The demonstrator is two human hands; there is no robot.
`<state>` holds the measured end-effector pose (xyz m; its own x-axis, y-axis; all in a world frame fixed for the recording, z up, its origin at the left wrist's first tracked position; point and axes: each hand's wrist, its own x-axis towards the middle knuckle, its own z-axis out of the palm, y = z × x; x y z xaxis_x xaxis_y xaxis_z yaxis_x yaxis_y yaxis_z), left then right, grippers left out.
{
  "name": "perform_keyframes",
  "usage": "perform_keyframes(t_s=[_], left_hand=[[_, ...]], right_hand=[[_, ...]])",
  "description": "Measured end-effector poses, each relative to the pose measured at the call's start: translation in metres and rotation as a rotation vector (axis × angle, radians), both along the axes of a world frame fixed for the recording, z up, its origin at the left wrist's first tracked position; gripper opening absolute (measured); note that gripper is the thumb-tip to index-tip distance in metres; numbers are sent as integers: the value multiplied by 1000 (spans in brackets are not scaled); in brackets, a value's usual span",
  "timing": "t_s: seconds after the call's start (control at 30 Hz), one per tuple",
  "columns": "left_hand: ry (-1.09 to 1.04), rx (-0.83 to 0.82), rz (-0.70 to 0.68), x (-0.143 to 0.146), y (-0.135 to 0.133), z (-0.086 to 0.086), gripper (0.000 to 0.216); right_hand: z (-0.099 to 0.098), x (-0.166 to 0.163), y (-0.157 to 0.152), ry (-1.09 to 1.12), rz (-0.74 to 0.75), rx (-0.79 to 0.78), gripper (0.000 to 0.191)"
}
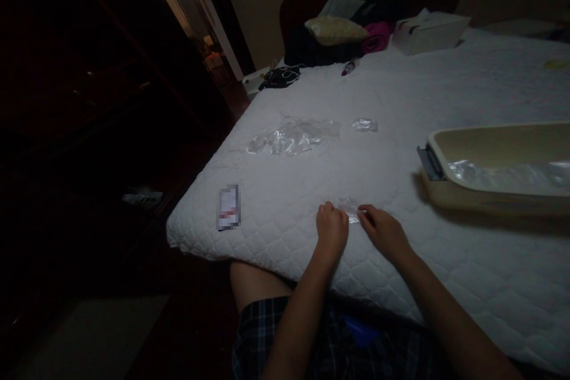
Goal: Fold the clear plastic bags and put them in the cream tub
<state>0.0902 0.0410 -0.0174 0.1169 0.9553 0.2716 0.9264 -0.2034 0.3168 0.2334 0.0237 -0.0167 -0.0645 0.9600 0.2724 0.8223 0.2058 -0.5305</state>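
Both my hands are low over the near part of a white quilted bed (276, 190), at a small clear plastic bag (350, 206). The fingers of my left hand (332, 228) are closed at the bag's left side. At its right side my right hand (383, 230) pinches the edge between thumb and fingers. Beyond them lies a crumpled pile of clear plastic bags (291, 138). A small folded clear plastic packet (364, 125) rests to the right of that pile.
On the right stands a long beige plastic bin (490, 200) with a grey latch and clear plastic inside. A blurred-out flat item (228, 208) lies at left. Toward the headboard are a white box (430, 32), a yellowish pillow (336, 30), a small bottle (350, 67) and a dark cloth item (280, 78).
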Motion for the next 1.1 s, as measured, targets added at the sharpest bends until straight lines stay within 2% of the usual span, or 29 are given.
perform_keyframes(t_s=[0.17,0.3,0.37,0.5,0.57,0.63,0.73,0.87,1.1], left_hand=[[-18,18,-1,0,0,-1,26],[-36,43,-3,0,1,-3,24],[-59,59,-6,-1,1,-4,24],[-223,177,-22,-6,-3,-5,19],[-294,277,-119,-11,-6,-6,15],[-296,314,-280,-16,-9,-8,26],[-292,235,-404,-18,-11,-12,39],[-347,144,-365,-19,-8,-15,39],[-459,165,-418,-20,-6,-11,27]], right_hand=[[-5,2,-7,-56,21,304,30],[-10,1,-9,-196,212,449,30],[-12,0,-8,-220,276,428,32],[-15,1,-4,-172,259,350,32],[-17,3,-3,-121,256,336,31],[-17,4,-3,-71,254,325,31],[-17,5,-2,-12,246,293,33],[-15,4,-2,60,225,238,32],[-15,7,-4,330,144,213,23]])
